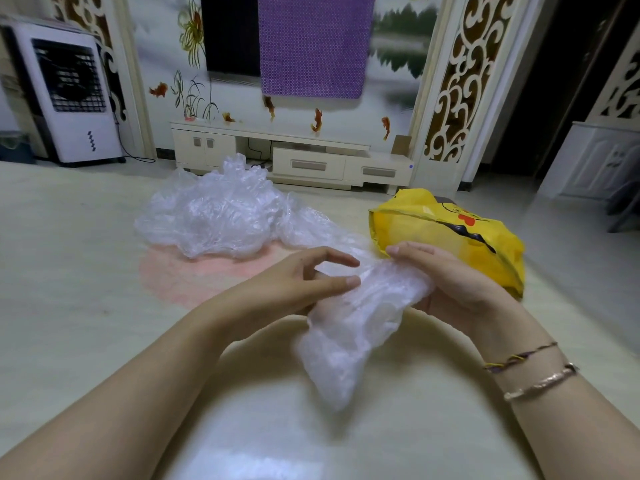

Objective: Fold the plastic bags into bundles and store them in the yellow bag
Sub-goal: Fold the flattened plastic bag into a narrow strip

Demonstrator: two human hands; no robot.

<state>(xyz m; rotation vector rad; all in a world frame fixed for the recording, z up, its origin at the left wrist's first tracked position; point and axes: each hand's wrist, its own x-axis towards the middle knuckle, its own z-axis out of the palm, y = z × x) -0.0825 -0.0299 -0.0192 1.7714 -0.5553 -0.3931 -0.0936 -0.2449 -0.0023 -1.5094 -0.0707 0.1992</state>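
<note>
**Clear plastic, one bag in hand, yellow bag just right**

Item 1. Bag (pixel 353 327): thin clear film, crumpled and gathered into a loose elongated wad. Held above the floor (pixel 69 271), between both hands, near the viewer. Long axis runs from the far right, at the right palm, down to the near left, where the free tail hangs.

Item 2. Left hand (pixel 298 282): thumb and forefinger pinch the upper edge of the bag; remaining fingers lie loosely extended above it.

Item 3. Right hand (pixel 446 282): palm turned inward, cupping the upper end of the bag; fingers curled round the film from the far side. Two bracelets at the wrist.

Item 4. Yellow bag (pixel 450 233): lying on the floor, just beyond and right of the right hand, mouth open toward the left. Contents cannot be made out.

Item 5. Pile (pixel 214 216): more clear bags, heaped on the floor, far left of the hands, partly over a pink mat (pixel 194 275).

Assessment: bundle appears unfinished, tail still loose. Stowing calls for a short travel right and away; the right hand is the nearer.
</note>
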